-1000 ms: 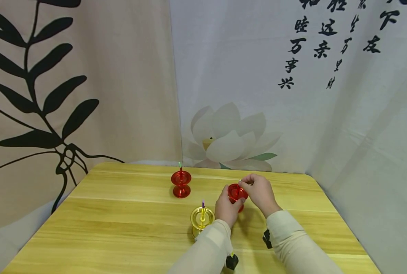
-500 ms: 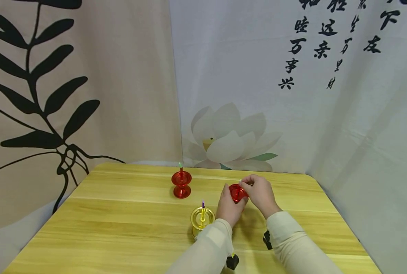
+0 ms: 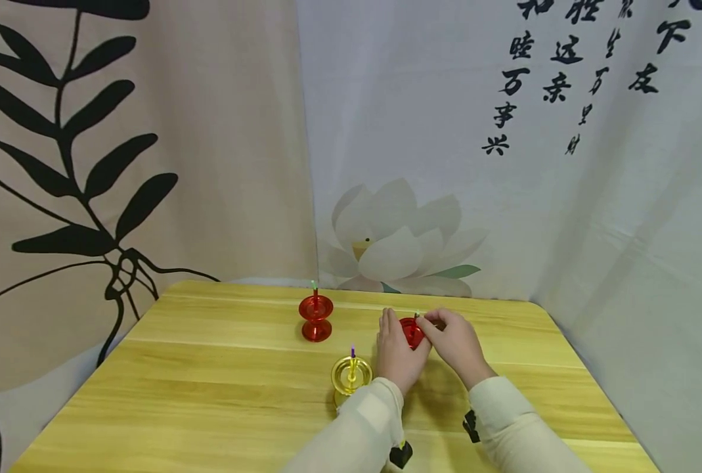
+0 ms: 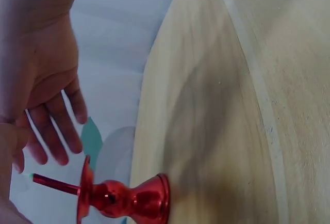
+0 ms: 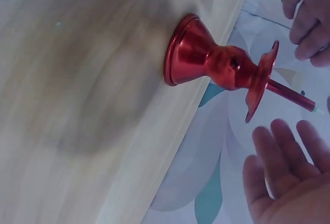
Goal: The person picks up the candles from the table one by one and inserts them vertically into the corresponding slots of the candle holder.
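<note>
A red candle holder [image 3: 412,332] with a thin red candle [image 5: 291,96] in it stands upright on the wooden table, between my hands. My left hand [image 3: 402,353] lies along its left side, fingers straight; in the right wrist view these fingers are clear of the dish. At its right is my right hand [image 3: 458,346], thumb and forefinger near the candle's tip in the head view. Both wrist views show the right fingers extended and apart from the candle, whose tip is pale green. My left hand and sleeve partly hide the holder's base and a gold candle holder [image 3: 351,376].
A second red candle holder [image 3: 316,319] stands farther back and left, also with a candle. The gold one, with a purple-tipped candle, sits close to my left forearm. Behind the table [image 3: 209,368] hangs a printed cloth [image 3: 421,131].
My left hand gripped the red holder's dish before; now its fingers are straight and off it. My right hand has shifted slightly down and right, leaving the candle tip. The head view has turned slightly left.
</note>
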The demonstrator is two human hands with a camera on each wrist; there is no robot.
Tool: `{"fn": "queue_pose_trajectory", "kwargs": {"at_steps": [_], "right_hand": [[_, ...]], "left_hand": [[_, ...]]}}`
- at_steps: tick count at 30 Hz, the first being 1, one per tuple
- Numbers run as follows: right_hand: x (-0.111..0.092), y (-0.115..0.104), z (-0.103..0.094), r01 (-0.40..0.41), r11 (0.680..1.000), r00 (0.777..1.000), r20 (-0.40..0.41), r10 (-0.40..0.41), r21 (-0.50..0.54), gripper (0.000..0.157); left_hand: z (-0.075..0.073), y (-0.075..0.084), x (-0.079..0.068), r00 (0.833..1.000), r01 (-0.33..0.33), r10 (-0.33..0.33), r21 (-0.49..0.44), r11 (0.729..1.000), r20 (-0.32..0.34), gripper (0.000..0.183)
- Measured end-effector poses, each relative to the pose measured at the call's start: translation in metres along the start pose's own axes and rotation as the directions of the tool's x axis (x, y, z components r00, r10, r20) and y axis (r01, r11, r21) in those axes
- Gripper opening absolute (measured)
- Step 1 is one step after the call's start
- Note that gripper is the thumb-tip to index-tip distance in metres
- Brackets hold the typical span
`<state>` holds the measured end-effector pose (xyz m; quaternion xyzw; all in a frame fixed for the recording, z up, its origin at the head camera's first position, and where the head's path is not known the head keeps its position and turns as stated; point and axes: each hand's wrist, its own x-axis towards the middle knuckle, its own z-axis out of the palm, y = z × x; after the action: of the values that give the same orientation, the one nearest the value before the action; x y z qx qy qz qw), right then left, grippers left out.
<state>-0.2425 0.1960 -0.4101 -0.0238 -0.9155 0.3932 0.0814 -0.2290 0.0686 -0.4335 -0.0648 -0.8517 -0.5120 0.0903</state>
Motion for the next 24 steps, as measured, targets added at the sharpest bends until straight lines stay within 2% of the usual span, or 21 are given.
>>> {"fn": "queue_pose_trajectory", "kwargs": {"at_steps": [9, 15, 19, 24], "right_hand": [[-0.025, 0.002, -0.018, 0.039, 0.996, 0.997, 0.066, -0.034, -0.076, 0.063], [-0.044, 0.001, -0.033, 0.109, 0.987, 0.991, 0.087, -0.099, -0.115, 0.070], [-0.055, 0.000, -0.043, 0.138, 0.982, 0.987, 0.101, -0.125, -0.126, 0.072], [-0.069, 0.002, -0.052, 0.170, 0.973, 0.981, 0.122, -0.152, -0.155, 0.071]], "left_hand": [[-0.013, 0.004, -0.007, 0.999, -0.035, 0.034, 0.040, 0.999, 0.035, 0.093], [-0.026, 0.018, -0.019, 0.994, -0.077, 0.074, 0.025, 0.997, 0.080, 0.092], [-0.040, 0.028, -0.028, 0.981, -0.139, 0.134, 0.026, 0.990, 0.138, 0.093], [-0.063, 0.033, -0.039, 0.957, -0.242, 0.228, 0.058, 0.969, 0.181, 0.097]]}}
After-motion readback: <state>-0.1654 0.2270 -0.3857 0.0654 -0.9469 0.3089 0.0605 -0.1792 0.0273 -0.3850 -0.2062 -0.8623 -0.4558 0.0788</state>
